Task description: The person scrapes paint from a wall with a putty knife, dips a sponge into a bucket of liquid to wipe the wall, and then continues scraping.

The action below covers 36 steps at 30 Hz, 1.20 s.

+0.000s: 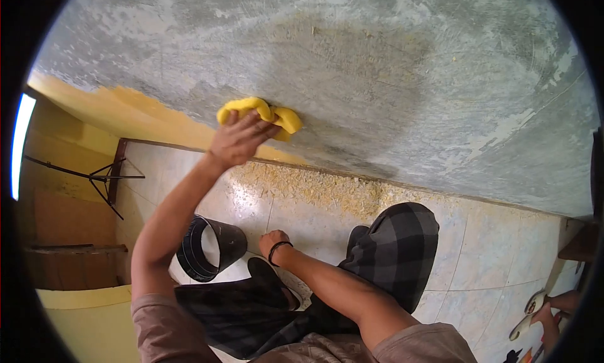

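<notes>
A folded yellow cloth (pixel 251 106) is pressed flat against the grey, scraped wall (pixel 377 99), just above a strip of yellow paint. My left hand (pixel 242 138) is closed over it, fingers lying across its folds. A darker, damp-looking patch spreads over the wall to the right of the cloth. My right hand (pixel 274 242), with a dark band at the wrist, hangs closed over the tiled floor, and no object shows in it. Just left of that hand, a black bucket (pixel 231 245) with a pale inside stands tilted in view.
Yellowish paint flakes (pixel 327 190) cover the floor along the wall's foot. A black tripod-like stand (pixel 94 174) is at the left. My knee in checked cloth (pixel 402 250) is close to the wall. Another person's feet in sandals (pixel 531 312) show at the lower right.
</notes>
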Each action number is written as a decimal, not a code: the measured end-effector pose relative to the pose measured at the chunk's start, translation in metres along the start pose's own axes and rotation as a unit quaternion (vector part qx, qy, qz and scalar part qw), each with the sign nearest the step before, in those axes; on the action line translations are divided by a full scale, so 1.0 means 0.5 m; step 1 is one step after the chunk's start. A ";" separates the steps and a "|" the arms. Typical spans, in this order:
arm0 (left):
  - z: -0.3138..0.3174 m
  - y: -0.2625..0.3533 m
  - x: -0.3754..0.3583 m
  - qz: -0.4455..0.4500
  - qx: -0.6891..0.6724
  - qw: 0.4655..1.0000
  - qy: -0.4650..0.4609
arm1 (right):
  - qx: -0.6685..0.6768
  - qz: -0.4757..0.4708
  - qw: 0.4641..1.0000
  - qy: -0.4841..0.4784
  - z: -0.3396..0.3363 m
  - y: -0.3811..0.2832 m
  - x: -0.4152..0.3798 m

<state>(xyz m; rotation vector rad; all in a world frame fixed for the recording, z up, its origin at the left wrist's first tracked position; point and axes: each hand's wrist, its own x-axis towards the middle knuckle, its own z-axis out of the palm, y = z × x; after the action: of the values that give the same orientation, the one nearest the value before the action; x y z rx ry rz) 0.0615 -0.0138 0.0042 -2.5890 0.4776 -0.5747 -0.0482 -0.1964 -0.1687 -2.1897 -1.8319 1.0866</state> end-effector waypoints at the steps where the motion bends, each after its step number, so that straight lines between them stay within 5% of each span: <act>1: 0.020 0.038 0.011 -0.013 -0.046 0.998 -0.042 | -0.005 0.000 1.000 -0.009 -0.004 -0.003 0.000; 2: 0.073 0.061 0.020 0.079 -0.095 0.992 0.023 | -0.008 0.001 1.000 -0.016 -0.007 -0.003 0.005; 3: 0.060 0.110 0.066 0.113 -0.111 0.987 -0.036 | -0.005 0.016 1.000 -0.019 0.001 -0.002 0.015; 5: 0.147 0.197 0.098 0.107 -0.233 0.966 -0.032 | -0.006 0.023 0.999 -0.024 0.014 0.001 0.019; 8: 0.241 0.267 0.082 0.120 -0.230 0.964 -0.051 | 0.009 0.040 0.998 -0.039 -0.001 0.003 0.020; 9: 0.274 0.282 0.041 0.047 -0.270 0.933 -0.235 | 0.010 0.042 0.999 -0.017 0.005 0.000 0.020; 10: 0.342 0.290 -0.021 0.070 -0.244 0.953 -0.162 | 0.008 0.045 0.999 0.007 0.007 0.003 0.022; 11: 0.388 0.277 -0.078 0.095 -0.215 0.968 -0.088 | 0.007 0.047 0.999 0.009 0.005 0.002 0.024; 13: 0.362 0.211 -0.152 -0.102 -0.395 0.881 -0.239 | 0.068 0.061 0.996 -0.002 0.005 -0.001 0.029; 14: 0.343 0.174 -0.201 -0.149 -0.344 0.879 -0.293 | 0.069 0.062 0.996 -0.001 0.001 0.001 0.025; 16: 0.325 0.059 -0.294 -0.160 -0.310 0.873 -0.341 | 0.092 0.057 0.994 -0.028 -0.013 0.002 0.014; 18: 0.242 -0.047 -0.327 -0.055 -0.146 0.901 -0.404 | 0.083 0.054 0.995 -0.024 -0.008 0.005 0.020; 21: 0.160 -0.120 -0.283 0.136 -0.013 0.928 -0.347 | 0.058 0.050 0.997 -0.017 0.009 0.002 0.035; 26: 0.181 0.053 -0.118 0.131 -0.048 0.946 -0.294 | 0.014 0.042 0.999 -0.006 0.004 -0.010 0.016; 30: 0.284 0.248 0.012 0.258 0.053 0.956 -0.133 | 0.015 0.052 0.998 -0.006 -0.001 -0.012 0.014; 32: 0.348 0.350 0.056 0.124 -0.061 0.985 0.105 | 0.010 0.061 0.998 -0.006 -0.005 -0.003 0.022; 36: 0.453 0.451 0.065 0.150 -0.157 0.976 -0.008 | 0.011 0.077 0.997 0.005 0.001 -0.003 0.036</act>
<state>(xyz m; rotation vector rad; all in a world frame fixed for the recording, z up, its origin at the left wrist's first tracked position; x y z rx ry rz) 0.1424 -0.1394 -0.2802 -2.7311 1.0046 -0.3996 -0.0494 -0.1802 -0.1766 -2.3519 -1.6628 1.1141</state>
